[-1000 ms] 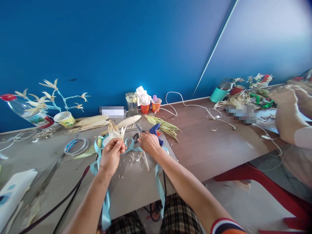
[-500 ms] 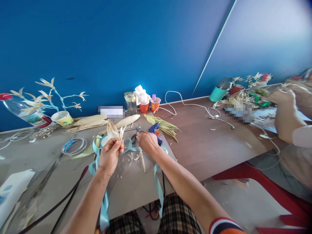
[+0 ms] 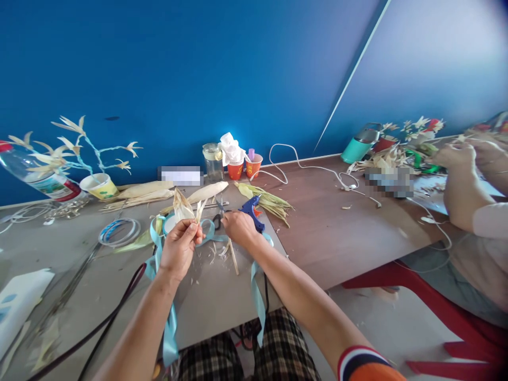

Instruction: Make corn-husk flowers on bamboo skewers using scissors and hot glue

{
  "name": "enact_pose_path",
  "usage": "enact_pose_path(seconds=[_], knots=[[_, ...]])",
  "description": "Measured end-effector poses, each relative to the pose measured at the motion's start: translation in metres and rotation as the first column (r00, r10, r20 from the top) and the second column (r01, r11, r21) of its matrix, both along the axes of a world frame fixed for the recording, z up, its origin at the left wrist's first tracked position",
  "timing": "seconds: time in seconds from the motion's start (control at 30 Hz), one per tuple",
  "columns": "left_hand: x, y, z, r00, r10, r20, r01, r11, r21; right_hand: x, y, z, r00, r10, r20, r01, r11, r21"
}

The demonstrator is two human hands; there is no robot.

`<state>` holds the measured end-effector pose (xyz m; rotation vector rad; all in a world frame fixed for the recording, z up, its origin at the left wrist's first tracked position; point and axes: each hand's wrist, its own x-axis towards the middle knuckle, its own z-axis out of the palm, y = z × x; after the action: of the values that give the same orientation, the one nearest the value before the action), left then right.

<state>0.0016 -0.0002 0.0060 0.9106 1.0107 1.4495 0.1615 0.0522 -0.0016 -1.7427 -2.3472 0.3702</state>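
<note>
My left hand (image 3: 178, 250) is closed on a small bunch of dry corn-husk strips (image 3: 186, 208) that fan upward from its fingertips. My right hand (image 3: 239, 227) rests on the grey table (image 3: 79, 254) with its fingers curled over the black handles of a pair of scissors (image 3: 219, 211), whose blades point away from me. A thin wooden stick (image 3: 233, 257) lies just under that hand. A blue glue gun (image 3: 251, 208) sits right behind it. A light blue ribbon (image 3: 256, 288) loops across the table between my hands and hangs over the front edge.
Corn husks (image 3: 202, 192) and green-tipped husks (image 3: 268, 201) lie at the back, by a jar (image 3: 213, 162) and orange cups (image 3: 243, 167). A husk-flower branch in a yellow cup (image 3: 99, 185), a bottle (image 3: 37, 174) and ribbon rolls (image 3: 119, 232) stand left. Another person's hands (image 3: 462, 169) work at the right.
My right hand has slid slightly back toward the scissors and glue gun. My left hand keeps the husk bunch in nearly the same place. The view has tipped down a little.
</note>
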Motion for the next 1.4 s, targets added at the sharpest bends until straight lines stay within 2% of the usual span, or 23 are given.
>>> enact_pose_path(seconds=[0.27,0.4,0.83,1.0,1.17,1.27,1.33,1.4], knots=[[-0.002,0.002,-0.005,1.000,-0.013,-0.014,0.013,1.000,0.003,-0.002,-0.004,-0.009,0.988,-0.015,-0.155,0.020,0.999,0.032],[-0.004,0.002,-0.007,1.000,-0.014,0.001,0.014,1.000,-0.008,-0.001,-0.002,-0.008,0.991,-0.039,-0.125,0.041,0.999,0.011],[0.001,0.002,-0.002,1.000,-0.003,-0.030,0.002,0.999,-0.044,-0.001,-0.007,-0.003,0.998,0.008,-0.061,-0.007,1.000,0.016],[-0.003,0.004,-0.007,1.000,-0.016,-0.017,0.015,0.999,-0.047,-0.001,-0.009,-0.002,0.996,-0.017,-0.088,0.026,0.994,0.104],[-0.005,0.006,-0.009,1.000,-0.010,-0.017,0.009,0.998,-0.060,-0.002,-0.011,0.002,0.996,-0.047,-0.070,0.054,0.992,0.112],[-0.005,0.007,-0.009,1.000,-0.001,-0.017,-0.001,0.996,-0.088,0.005,-0.008,0.008,0.990,0.028,-0.135,-0.009,0.990,0.140],[-0.005,0.007,-0.009,1.000,0.011,-0.006,-0.011,0.995,-0.100,0.013,-0.003,0.013,0.976,0.132,-0.175,-0.119,0.989,0.083],[-0.005,0.008,-0.008,1.000,0.017,0.007,-0.016,0.994,-0.106,0.021,0.001,0.017,0.948,0.260,-0.186,-0.268,0.963,-0.020]])
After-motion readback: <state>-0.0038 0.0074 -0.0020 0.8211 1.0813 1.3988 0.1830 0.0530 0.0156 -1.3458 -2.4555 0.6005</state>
